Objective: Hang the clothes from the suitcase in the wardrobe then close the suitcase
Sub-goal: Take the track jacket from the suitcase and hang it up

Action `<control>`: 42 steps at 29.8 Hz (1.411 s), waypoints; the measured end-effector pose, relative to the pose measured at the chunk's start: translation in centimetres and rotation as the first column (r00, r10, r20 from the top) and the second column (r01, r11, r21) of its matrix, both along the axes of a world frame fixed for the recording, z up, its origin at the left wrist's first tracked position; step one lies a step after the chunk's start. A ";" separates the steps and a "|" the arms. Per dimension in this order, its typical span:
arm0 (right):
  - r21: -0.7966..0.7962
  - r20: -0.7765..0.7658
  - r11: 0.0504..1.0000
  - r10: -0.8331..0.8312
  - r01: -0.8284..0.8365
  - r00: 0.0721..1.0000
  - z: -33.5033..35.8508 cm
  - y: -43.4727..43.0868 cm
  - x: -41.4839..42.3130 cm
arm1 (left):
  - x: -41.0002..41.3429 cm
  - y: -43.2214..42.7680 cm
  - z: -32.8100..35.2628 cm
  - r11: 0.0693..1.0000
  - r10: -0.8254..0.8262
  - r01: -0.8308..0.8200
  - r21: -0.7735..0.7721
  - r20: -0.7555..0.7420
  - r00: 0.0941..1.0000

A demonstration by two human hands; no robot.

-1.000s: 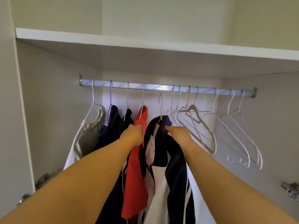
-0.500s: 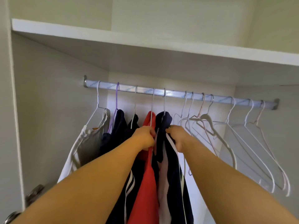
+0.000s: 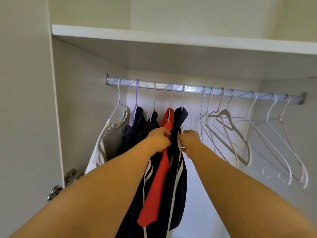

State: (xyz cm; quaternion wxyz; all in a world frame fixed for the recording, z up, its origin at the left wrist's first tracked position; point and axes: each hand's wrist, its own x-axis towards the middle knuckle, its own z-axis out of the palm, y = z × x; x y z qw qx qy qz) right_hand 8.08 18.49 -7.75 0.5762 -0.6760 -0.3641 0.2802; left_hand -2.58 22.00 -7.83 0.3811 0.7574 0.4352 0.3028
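A navy garment with white stripes (image 3: pixel 178 177) hangs on a white hanger from the metal wardrobe rail (image 3: pixel 193 89), right of a red garment (image 3: pixel 157 186). My left hand (image 3: pixel 158 139) grips the cloth at the red and navy garments' shoulders. My right hand (image 3: pixel 190 140) pinches the navy garment's right edge. Further left hang dark garments (image 3: pixel 139 121) and a white one (image 3: pixel 106 140). The suitcase is out of view.
Several bare hangers (image 3: pixel 229 127) hang on the right half of the rail. A white shelf (image 3: pixel 171 37) runs above it. The wardrobe's left side panel (image 3: pixel 56 109) carries metal hinges (image 3: pixel 56 190) low down.
The navy striped garment's hanger has been hooked on the rail and slid left against the red one. Both hands stayed on the cloth and came closer together. The view tilted and shifted right.
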 end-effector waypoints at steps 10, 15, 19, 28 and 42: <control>-0.146 -0.203 0.972 0.151 -0.182 0.968 -4.0 -12.5 -3.2 | -4.9 -12.2 -3.0 0.967 0.242 -0.234 0.096 -0.072 0.968; -0.225 -0.254 0.930 0.232 -0.290 0.939 -7.5 -19.3 -6.5 | -7.8 -20.2 -6.7 0.945 0.320 -0.317 0.076 -0.022 0.947; -0.315 -0.266 0.860 0.327 -0.402 0.907 -10.5 -24.0 -9.3 | -10.6 -25.6 -10.0 0.931 0.366 -0.366 0.019 -0.053 0.929; -0.442 -0.381 0.702 0.418 -0.559 0.825 -17.7 -29.5 -16.7 | -18.5 -34.2 -18.1 0.786 0.562 -0.585 -0.199 -0.164 0.811; -0.720 -0.434 0.179 0.638 -0.670 0.636 -28.9 -38.3 -35.0 | -35.7 -46.9 -29.2 0.453 0.745 -0.809 -0.374 -0.340 0.574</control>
